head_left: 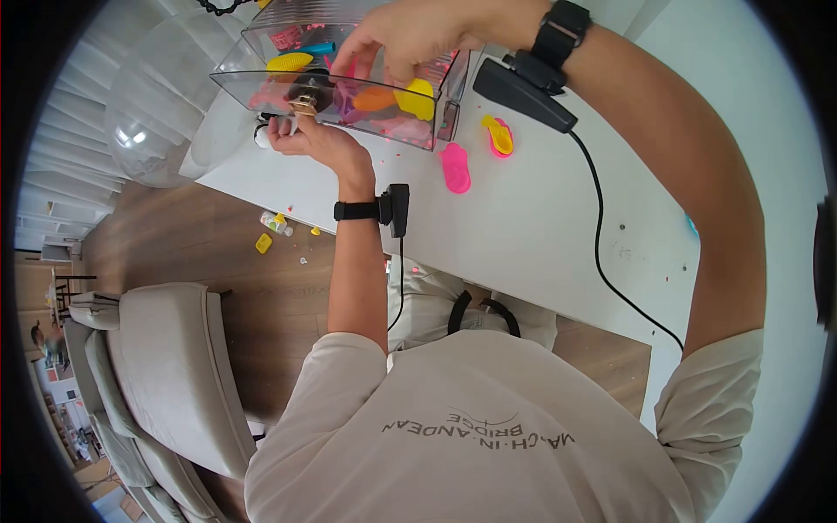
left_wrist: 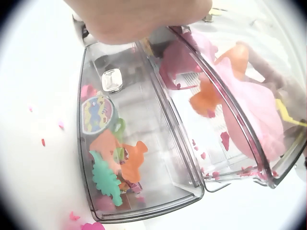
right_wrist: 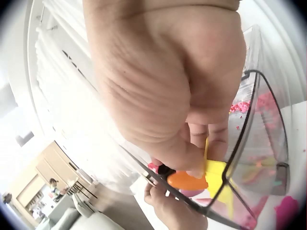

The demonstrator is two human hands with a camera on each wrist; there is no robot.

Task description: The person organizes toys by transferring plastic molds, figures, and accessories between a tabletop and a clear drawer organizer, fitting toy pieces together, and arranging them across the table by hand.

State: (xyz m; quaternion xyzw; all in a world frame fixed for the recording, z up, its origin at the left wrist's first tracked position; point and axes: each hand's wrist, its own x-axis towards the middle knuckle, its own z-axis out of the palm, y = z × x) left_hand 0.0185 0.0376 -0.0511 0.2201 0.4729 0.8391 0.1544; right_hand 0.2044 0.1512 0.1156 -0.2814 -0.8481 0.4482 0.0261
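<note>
My left hand [head_left: 327, 146] is at the front of a clear plastic drawer [head_left: 410, 131], its fingers curled at the gold-coloured handle [head_left: 303, 105]. In the left wrist view only part of this hand shows, at the top. My right hand [head_left: 418, 39] reaches over the drawer's front wall, fingers spread and bent down among the toys. Its thumb is right beside a yellow toy [head_left: 416, 98] and an orange toy [right_wrist: 187, 180]. Also in the drawer are a yellow textured piece [head_left: 289, 62], a blue stick [head_left: 316, 49] and pink pieces [head_left: 270, 94].
Below, another clear drawer [left_wrist: 144, 213] holds a green dinosaur-shaped piece [left_wrist: 105, 177] and an orange one [left_wrist: 134, 160]. Pink tray [head_left: 455, 168] and yellow scoop [head_left: 499, 138] lie on the white table [head_left: 540, 227]. A clear balloon-like sphere [head_left: 161, 105] stands left; small items are on the floor.
</note>
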